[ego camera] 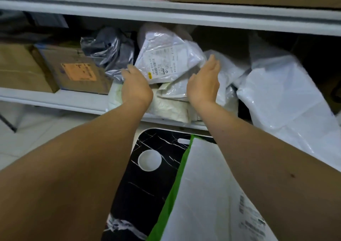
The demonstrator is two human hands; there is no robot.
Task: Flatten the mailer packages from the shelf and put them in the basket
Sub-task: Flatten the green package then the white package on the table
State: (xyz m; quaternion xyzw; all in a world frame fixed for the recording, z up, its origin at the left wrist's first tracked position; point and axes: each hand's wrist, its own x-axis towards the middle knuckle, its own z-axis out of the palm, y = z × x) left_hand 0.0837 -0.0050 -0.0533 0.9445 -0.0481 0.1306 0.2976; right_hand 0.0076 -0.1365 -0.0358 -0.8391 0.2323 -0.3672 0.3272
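A crumpled white mailer with a printed label [166, 56] lies on top of a heap of mailers on the middle shelf [55, 100]. My left hand [135, 85] is at its lower left corner, fingers curled over the edge and hidden behind the plastic. My right hand [204, 82] stands on edge against the mailer's right side with straight fingers. Under it lie cream mailers [171, 108]; a grey mailer [110, 50] sits to the left. A flat white and green mailer [206, 191] lies below on a black marbled surface [140, 194].
Cardboard boxes [70, 67] fill the shelf's left part. A large white plastic bag [287, 97] bulges out on the right. More boxes stand on the upper shelf [166, 6]. A white round disc [149, 160] sits in the black surface. Pale floor tiles show at the left.
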